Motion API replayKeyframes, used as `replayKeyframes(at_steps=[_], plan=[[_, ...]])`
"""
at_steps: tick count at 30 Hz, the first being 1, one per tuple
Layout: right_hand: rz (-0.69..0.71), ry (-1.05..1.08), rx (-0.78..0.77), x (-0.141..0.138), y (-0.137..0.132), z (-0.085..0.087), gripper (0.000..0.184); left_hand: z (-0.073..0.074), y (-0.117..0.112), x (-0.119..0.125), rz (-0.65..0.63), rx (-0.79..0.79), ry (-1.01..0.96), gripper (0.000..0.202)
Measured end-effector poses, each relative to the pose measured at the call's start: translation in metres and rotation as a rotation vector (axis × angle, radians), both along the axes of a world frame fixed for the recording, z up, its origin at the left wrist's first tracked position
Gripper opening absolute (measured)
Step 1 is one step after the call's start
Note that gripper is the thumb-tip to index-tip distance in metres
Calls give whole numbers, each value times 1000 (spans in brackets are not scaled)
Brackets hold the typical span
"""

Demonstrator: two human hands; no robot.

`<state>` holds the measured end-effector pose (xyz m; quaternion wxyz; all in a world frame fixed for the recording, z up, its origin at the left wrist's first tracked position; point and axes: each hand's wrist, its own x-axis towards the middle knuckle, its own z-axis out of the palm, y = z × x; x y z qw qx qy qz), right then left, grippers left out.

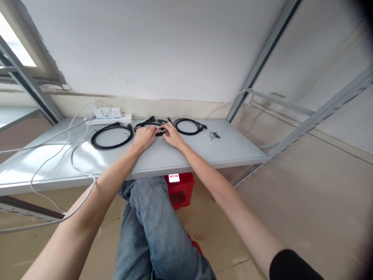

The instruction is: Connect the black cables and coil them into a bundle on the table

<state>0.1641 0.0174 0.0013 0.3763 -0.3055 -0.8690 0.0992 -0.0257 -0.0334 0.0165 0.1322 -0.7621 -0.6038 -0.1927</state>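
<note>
Both hands meet at a coiled black cable (142,125) near the back middle of the grey shelf (163,157). My left hand (145,137) has its fingers closed on the coil's near side. From the right, my right hand (172,136) pinches the same coil, fingertips close to the left ones. What lies right between the fingertips is too small to make out. Another coiled black cable (106,147) lies flat to the left, and a third black cable coil (189,133) rests to the right. Several short black ties (215,135) sit in a small heap farther right.
A white power strip (125,118) with plugged-in white adapters (107,112) stands along the back wall. White cords (72,155) hang over the shelf's left side and my left forearm. Metal uprights (250,83) frame the shelf. Below is a red stool (186,184) with a phone (174,178) on it.
</note>
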Motion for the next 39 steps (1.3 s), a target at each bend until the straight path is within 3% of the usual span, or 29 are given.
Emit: replayKeyframes(at_steps=[3,13,16,24,32,39], plan=[[-54,-89,66,2,-14,1,44,2,-4,-1,-6,19,-18,55],[-226,-226,227,-1,-19,1,21,2,-8,4,-130,23,25,53],[-233,-233,222,-2,-18,0,20,2,-7,2,-108,4,7,54],[-239,-282,191,-3,-21,3,37,-1,-4,-3,-59,-36,-30,55],[-192,-271,153,-1,-13,-4,51,-4,0,-6,-50,-65,-49,55],[-246,-317,114,1,-17,2,47,-6,1,-6,-72,-64,-29,56]])
